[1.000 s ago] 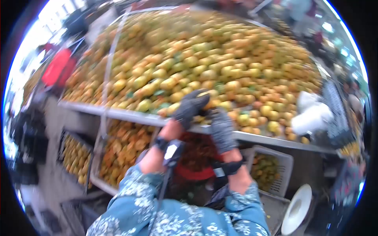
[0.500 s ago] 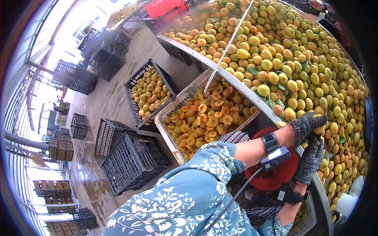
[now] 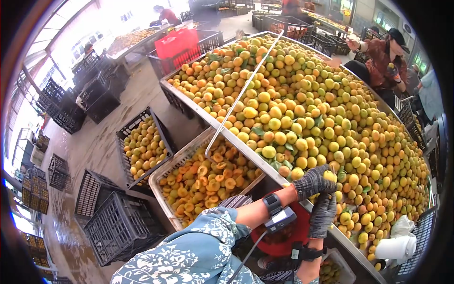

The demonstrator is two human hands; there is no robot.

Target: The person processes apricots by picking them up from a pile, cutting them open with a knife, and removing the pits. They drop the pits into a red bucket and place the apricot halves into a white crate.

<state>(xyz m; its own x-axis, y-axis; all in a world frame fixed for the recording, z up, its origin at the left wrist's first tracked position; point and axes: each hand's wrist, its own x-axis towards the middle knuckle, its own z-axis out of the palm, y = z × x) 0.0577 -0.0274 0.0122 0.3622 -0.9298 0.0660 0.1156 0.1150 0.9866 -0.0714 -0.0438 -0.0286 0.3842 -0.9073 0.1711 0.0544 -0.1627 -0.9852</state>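
In a dark knitted glove, my left hand (image 3: 313, 182) is closed round a yellow fruit (image 3: 330, 176) over the metal table edge. My right hand (image 3: 323, 214), gloved too, comes up from below with its fingertips against the left hand, closed; whatever it grips is hidden. A heap of yellow-orange fruit (image 3: 302, 113) covers the table beyond both hands. Beneath my forearms is a red tub (image 3: 301, 222). Left of it, a pale crate (image 3: 156, 191) holds split fruit halves (image 3: 208, 177).
A thin white rod (image 3: 243, 90) crosses the heap. Left on the floor stand a black crate of whole fruit (image 3: 144, 146) and a dark crate (image 3: 118, 227). A white container (image 3: 396, 247) is at the right. Across the table a person (image 3: 380, 61) holds a fruit.
The view has tilted up and shifted right, so the table and hands appear farther left and the people across the table show. Both hands remain together at the fruit.
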